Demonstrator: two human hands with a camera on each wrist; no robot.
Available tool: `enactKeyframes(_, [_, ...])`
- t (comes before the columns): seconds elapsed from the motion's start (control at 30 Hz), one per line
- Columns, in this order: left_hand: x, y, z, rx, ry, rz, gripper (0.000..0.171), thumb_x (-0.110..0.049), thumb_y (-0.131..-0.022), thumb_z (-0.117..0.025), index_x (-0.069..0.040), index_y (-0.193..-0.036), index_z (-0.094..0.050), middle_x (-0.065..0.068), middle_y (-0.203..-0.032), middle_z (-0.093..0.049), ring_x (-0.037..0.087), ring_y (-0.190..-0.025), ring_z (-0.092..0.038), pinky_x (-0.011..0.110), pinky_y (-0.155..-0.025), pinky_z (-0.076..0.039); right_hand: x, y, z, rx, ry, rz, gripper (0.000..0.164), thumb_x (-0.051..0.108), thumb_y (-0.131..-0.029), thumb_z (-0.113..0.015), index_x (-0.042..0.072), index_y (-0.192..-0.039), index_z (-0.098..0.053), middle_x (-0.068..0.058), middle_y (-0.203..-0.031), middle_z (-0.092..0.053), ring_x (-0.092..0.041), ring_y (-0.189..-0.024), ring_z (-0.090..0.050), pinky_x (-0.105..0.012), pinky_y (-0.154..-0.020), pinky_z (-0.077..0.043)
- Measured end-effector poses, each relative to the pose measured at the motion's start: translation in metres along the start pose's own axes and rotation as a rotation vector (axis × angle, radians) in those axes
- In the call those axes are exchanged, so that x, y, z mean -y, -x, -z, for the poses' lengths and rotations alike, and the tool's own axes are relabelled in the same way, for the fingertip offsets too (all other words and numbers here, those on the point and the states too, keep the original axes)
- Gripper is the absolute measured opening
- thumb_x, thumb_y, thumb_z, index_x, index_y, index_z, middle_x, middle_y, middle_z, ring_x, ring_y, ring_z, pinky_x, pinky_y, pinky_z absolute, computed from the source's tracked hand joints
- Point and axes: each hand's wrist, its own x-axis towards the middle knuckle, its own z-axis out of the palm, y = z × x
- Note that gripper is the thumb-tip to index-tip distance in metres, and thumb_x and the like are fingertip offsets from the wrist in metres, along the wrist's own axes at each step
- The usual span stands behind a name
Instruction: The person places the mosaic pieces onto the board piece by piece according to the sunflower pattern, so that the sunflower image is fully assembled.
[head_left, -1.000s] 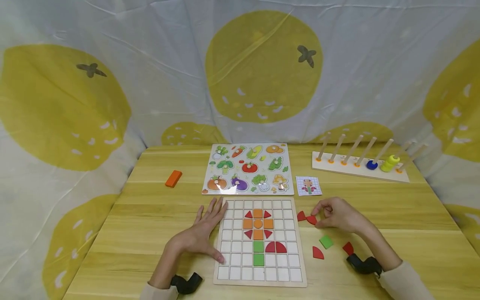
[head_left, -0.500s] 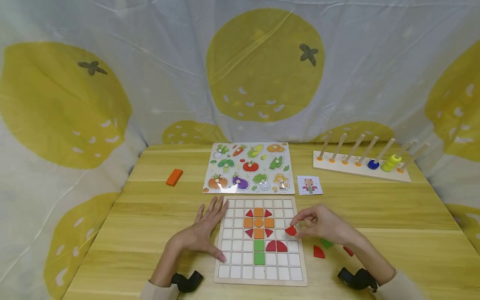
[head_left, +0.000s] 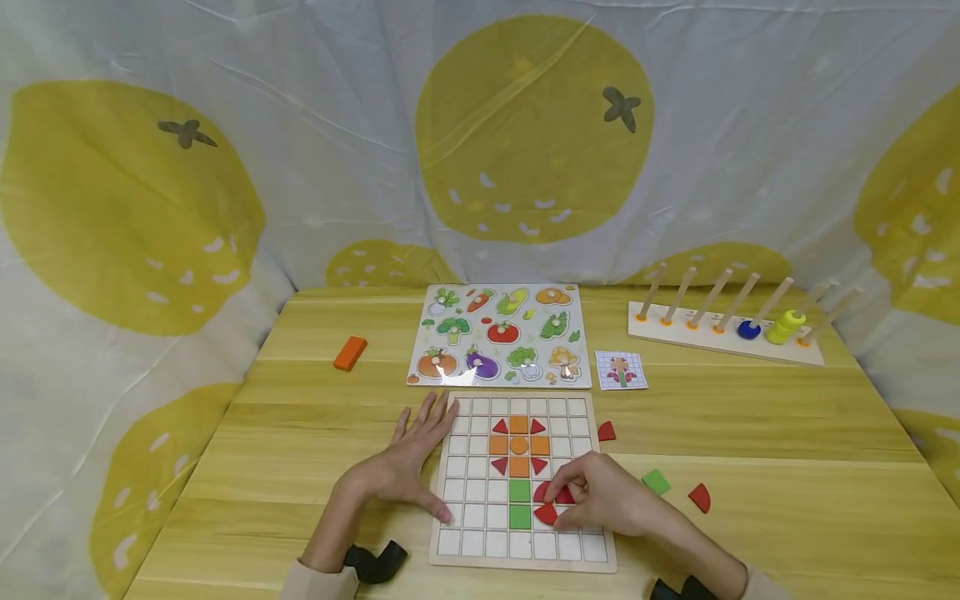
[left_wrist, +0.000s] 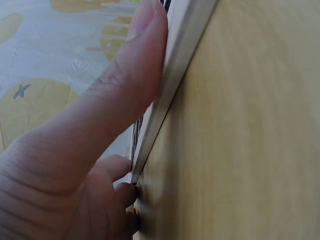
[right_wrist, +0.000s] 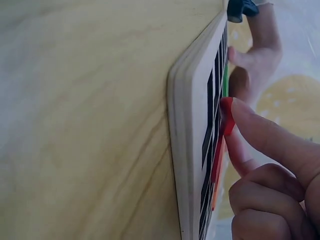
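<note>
My left hand rests with spread fingers along the left edge of the wooden grid board, its thumb on the rim, as the left wrist view also shows. My right hand pinches a red quarter-circle tile between thumb and index finger. That tile is low over the cell right of the lower green square tile. On the board, orange squares surround an orange circle, with red triangles at the corners. Below them are two green squares and two red quarter-circles, partly covered by my fingers.
Right of the board lie a green square and red quarter-circles. A small pattern card, a vegetable puzzle and a peg stand with rings are farther back. An orange block lies at left.
My right hand has picked up a red quarter-circle from the table right of the board and carried it left and nearer over the grid. The left hand has stayed in place.
</note>
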Motion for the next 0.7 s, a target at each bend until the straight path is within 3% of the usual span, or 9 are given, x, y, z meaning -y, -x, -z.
enactKeyframes(0.33, [-0.001,-0.001,0.0,0.009,-0.016,0.001,0.152,-0.052,-0.061,-0.097,-0.009,-0.166,0.003,0.015,-0.173,0.02,0.039,-0.159,0.021,0.067,-0.125,0.016,0.002,0.002,0.0,0.011,0.031,0.014,0.016,0.015,-0.08,-0.089,0.014,-0.092,-0.078,0.006,-0.057,-0.038,-0.005,-0.051,-0.031,-0.018,-0.051,-0.028])
enactKeyframes(0.7, [-0.001,-0.001,0.001,0.006,-0.008,0.003,0.152,-0.052,-0.061,-0.097,-0.009,-0.167,0.003,0.015,-0.173,0.02,0.039,-0.159,0.022,0.067,-0.125,0.016,-0.003,-0.004,0.009,0.137,-0.005,0.064,0.015,0.011,-0.084,-0.085,0.014,-0.097,-0.081,0.007,-0.058,-0.03,-0.006,-0.052,-0.028,-0.018,-0.055,-0.027])
